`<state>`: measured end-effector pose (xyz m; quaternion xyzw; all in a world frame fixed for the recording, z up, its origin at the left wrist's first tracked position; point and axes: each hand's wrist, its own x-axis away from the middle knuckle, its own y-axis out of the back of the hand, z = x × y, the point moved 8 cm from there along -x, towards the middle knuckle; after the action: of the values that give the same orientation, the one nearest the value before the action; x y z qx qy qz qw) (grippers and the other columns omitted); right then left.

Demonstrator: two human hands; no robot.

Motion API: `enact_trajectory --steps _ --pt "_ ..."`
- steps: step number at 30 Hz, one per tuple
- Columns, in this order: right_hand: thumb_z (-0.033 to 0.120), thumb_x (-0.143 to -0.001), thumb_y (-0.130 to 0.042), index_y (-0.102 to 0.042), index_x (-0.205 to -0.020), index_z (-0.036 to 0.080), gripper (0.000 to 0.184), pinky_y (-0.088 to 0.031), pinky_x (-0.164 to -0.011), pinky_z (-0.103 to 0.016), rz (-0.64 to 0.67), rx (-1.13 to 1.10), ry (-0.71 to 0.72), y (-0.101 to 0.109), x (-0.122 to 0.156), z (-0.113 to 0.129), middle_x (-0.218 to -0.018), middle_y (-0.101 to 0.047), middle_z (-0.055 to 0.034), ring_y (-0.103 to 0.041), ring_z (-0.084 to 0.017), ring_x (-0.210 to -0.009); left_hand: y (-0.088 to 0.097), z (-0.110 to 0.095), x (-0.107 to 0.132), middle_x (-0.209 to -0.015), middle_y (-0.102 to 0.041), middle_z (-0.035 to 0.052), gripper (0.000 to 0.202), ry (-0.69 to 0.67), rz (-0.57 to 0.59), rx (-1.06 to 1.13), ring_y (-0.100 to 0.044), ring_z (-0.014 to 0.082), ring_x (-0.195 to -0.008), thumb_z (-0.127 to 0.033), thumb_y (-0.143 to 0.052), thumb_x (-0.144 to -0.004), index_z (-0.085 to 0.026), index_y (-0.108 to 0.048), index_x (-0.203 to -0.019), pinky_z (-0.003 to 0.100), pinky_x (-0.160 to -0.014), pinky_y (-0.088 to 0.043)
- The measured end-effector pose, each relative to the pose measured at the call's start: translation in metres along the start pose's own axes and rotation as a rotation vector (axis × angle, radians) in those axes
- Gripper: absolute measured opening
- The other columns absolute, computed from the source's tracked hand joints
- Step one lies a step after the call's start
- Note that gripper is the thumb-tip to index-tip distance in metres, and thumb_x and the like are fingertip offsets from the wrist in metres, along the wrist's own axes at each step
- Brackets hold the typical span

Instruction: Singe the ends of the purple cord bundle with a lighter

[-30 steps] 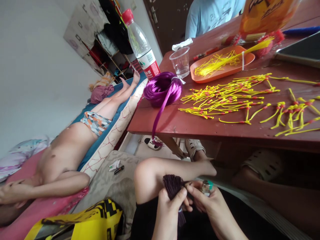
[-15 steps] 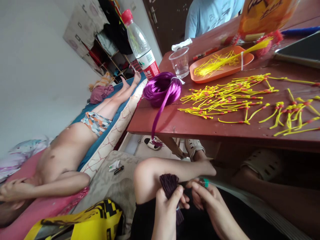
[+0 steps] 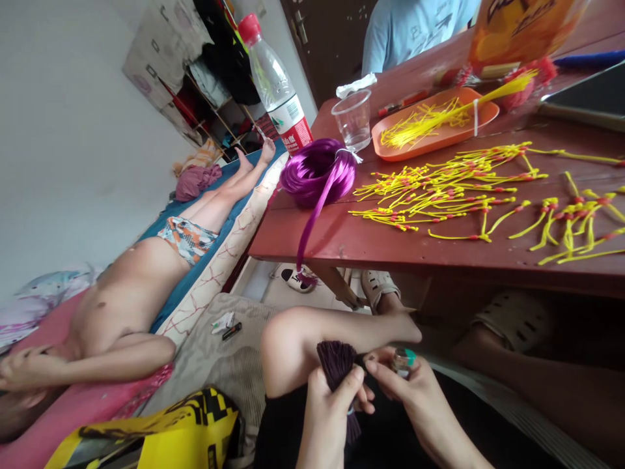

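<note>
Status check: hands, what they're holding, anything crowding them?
Left hand pinched on dark purple tassel. Right hand grips small green-capped item close beside it. Bare knee just behind; nothing between the hands.

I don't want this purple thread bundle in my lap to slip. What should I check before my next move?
1. Left hand gripping the dark purple thread bundle: ok, fingers wrap it just below the cut end.
2. Right hand holding the small green-capped item: ok, pinched in the fingers.
3. Whether that item is open or closed: cannot tell.
4. Bundle's cut end uncovered and in view: ok.
5. Bundle's lower end tidy: cannot tell, mostly hidden by the left hand.
6. Purple cord coil settled on the table: not ok, probably, as a strand hangs over the edge.
</note>
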<state>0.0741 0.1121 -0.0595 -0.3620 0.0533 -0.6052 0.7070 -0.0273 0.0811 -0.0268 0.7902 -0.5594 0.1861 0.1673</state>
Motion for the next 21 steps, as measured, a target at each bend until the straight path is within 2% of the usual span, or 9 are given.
enact_trajectory --steps 8,16,18,21 --pt "0.035 -0.057 -0.070 -0.060 -0.052 0.015 0.023 -0.029 -0.039 -0.022 -0.033 0.044 0.018 0.003 0.001 0.000 -0.041 -0.046 0.0043 -0.037 -0.009 -0.039 0.002 0.002 -0.003 -0.044 -0.056 0.0000 0.018 0.005 -0.005 -0.002 -0.051 0.0110 -0.040 -0.027 -0.067 -0.061 -0.012 -0.059 -0.057 0.022 -0.043 -0.039" --pt "0.035 -0.061 -0.068 -0.060 -0.059 0.015 0.022 -0.026 -0.041 -0.021 0.051 0.034 0.020 -0.001 0.001 -0.004 -0.043 -0.044 0.0053 -0.035 -0.008 -0.040 0.006 -0.002 -0.003 -0.045 -0.056 0.0000 0.019 -0.031 -0.048 -0.026 -0.050 0.0114 -0.040 -0.026 -0.065 -0.063 -0.013 -0.057 -0.051 0.023 -0.044 -0.039" --pt "0.040 -0.068 -0.061 -0.061 -0.065 0.014 0.026 -0.026 -0.042 -0.021 0.074 0.021 0.031 0.001 0.000 -0.007 -0.044 -0.040 0.0060 -0.033 -0.008 -0.042 0.006 -0.003 -0.001 -0.045 -0.055 -0.0002 0.018 -0.034 -0.046 -0.028 -0.050 0.0113 -0.041 -0.024 -0.063 -0.065 -0.013 -0.057 -0.052 0.022 -0.045 -0.039" --pt "0.049 -0.081 -0.036 -0.057 -0.064 0.014 0.044 -0.026 -0.044 -0.023 0.109 0.001 0.016 0.004 -0.002 -0.015 -0.044 -0.037 0.0048 -0.033 -0.010 -0.043 0.005 -0.007 0.001 -0.045 -0.054 -0.0008 0.019 -0.033 -0.034 -0.033 -0.050 0.0108 -0.041 -0.023 -0.061 -0.066 -0.013 -0.055 -0.051 0.022 -0.045 -0.038"
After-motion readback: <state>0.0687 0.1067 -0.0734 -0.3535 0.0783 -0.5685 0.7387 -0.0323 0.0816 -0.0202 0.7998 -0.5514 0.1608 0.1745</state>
